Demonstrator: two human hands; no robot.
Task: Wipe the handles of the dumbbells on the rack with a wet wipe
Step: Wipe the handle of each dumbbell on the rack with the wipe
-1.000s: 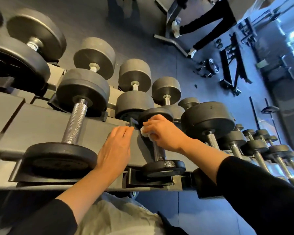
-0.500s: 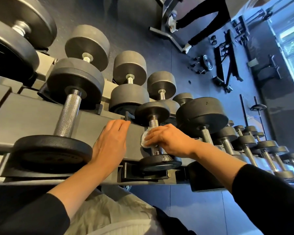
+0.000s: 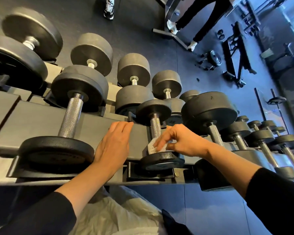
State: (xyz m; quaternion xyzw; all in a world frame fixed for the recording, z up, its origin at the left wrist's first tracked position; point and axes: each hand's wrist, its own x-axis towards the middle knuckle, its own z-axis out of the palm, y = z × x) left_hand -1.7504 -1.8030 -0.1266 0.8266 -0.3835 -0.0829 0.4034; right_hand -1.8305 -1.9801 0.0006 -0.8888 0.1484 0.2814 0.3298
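Rack (image 3: 41, 116) under flat left hand (image 3: 113, 146)

Two bare forearms in black sleeves (image 3: 278, 199) pushed up below the elbows, bare hands without rings, and pale grey-beige trousers (image 3: 119, 216) below.

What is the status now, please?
Left hand flat on grey metal rack. Right hand pinches white wet wipe at small dumbbell's knurled handle, near end. Nothing blocking.

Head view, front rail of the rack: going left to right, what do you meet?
Large dumbbell → left hand flat on the rack → small dumbbell with the wet wipe pinched by the right hand → big-headed dumbbell → row of smaller dumbbells.
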